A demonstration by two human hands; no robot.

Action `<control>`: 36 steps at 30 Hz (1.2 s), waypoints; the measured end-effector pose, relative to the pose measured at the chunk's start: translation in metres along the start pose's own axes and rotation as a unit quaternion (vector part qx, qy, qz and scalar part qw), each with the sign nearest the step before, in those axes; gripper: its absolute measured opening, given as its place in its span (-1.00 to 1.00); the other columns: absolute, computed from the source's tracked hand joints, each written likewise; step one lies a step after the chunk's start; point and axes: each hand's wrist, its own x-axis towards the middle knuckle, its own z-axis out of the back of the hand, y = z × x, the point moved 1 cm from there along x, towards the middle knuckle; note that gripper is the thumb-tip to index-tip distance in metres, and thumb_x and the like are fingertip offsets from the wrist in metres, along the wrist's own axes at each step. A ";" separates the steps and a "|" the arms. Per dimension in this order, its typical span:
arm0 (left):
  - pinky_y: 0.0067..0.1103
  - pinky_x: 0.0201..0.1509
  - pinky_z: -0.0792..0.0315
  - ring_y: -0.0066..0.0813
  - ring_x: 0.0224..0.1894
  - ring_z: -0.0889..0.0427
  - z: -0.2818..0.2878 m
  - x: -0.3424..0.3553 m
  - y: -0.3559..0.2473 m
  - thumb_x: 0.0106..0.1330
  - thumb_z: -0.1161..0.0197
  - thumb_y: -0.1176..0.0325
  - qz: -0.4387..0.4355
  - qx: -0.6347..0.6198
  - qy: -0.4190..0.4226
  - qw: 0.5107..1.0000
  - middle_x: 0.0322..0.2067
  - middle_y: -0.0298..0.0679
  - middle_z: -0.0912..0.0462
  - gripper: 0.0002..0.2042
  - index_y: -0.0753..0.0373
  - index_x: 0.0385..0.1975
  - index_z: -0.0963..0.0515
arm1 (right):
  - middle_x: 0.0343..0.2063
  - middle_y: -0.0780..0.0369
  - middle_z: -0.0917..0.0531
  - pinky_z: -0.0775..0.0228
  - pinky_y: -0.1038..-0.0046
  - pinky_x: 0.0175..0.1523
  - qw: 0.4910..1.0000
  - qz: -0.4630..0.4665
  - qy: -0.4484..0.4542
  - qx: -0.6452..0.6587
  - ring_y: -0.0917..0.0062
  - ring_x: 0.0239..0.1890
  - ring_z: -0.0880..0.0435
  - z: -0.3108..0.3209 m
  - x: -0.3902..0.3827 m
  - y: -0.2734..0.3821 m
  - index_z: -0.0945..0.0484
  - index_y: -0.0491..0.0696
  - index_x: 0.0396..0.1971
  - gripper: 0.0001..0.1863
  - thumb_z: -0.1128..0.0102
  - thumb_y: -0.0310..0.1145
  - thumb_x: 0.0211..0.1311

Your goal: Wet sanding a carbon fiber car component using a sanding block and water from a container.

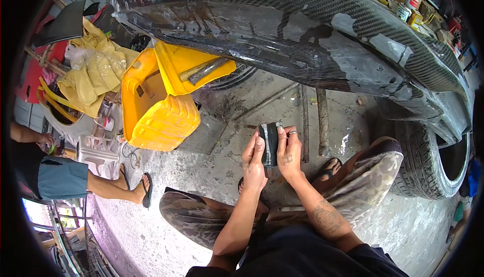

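Between my two hands is a dark, flat rectangular block [270, 146] with pale dusty smears, like a sanding block wrapped in dark paper. My left hand [253, 161] closes on its left side, thumb lying along the face. My right hand [289, 152] grips the right side, thumb near the top edge and a ring on one finger. Above and beyond the hands, apart from them, spans a large black carbon-fibre car body panel [242, 30] with grey patches and wet-looking streaks. The block's underside is hidden.
A yellow plastic bin [166, 120] lies at the left, a scraper-like bar [207, 69] on its yellow flap. A tyre [428, 166] stands at the right. Metal bars [322, 120] lie under the panel. Another person in grey shorts [63, 177] stands far left; shelves with cans [403, 11] are back right.
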 end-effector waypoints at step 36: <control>-0.49 -0.05 -0.43 -0.36 -0.13 -0.47 0.004 -0.004 -0.021 0.46 -0.12 0.33 -0.252 0.428 -0.004 0.868 -0.04 -0.18 -0.41 -0.72 0.23 0.08 -0.58 | -0.46 0.39 -0.59 -0.43 0.61 -0.39 0.875 -0.300 0.206 0.319 0.73 -0.42 -0.56 0.002 0.006 0.013 -0.58 -0.07 -0.25 -0.66 -0.26 -0.06 0.30</control>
